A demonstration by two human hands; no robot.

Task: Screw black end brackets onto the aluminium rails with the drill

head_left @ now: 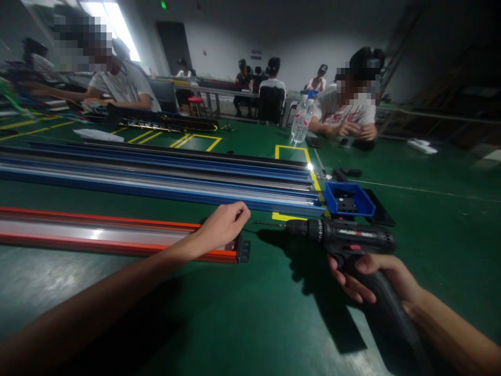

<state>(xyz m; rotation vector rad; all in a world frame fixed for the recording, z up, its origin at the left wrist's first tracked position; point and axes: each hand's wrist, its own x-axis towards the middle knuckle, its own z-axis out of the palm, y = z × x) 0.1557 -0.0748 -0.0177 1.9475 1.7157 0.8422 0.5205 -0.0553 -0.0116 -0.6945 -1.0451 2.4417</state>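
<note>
Gray walls [235,36] and dim light surround a broad green counter [250,324] marked with yellow tape [291,148], where several people sit at work. One co-worker in a pale shirt [121,83] bends over cables at the far left; another, at the far right [346,112], brings both hands together near two clear bottles [300,122].

Closer to me, the person's right hand [399,279] grips a black cordless drill [358,237], fingers wrapped around its handle. Its long bit [268,224] points left toward the left hand [223,224], with a small gap between them. That left hand lies over the right end of an orange-edged channel [97,233], fingers curled in (from here I cannot tell whether they pinch anything).

A black end piece [245,251] with slots sits at the channel's right end, just beside the wrist. Behind the orange one, blue channels [156,183] lie side by side across the counter. A blue tray [354,212] holding dark parts stands just behind the drill.
</note>
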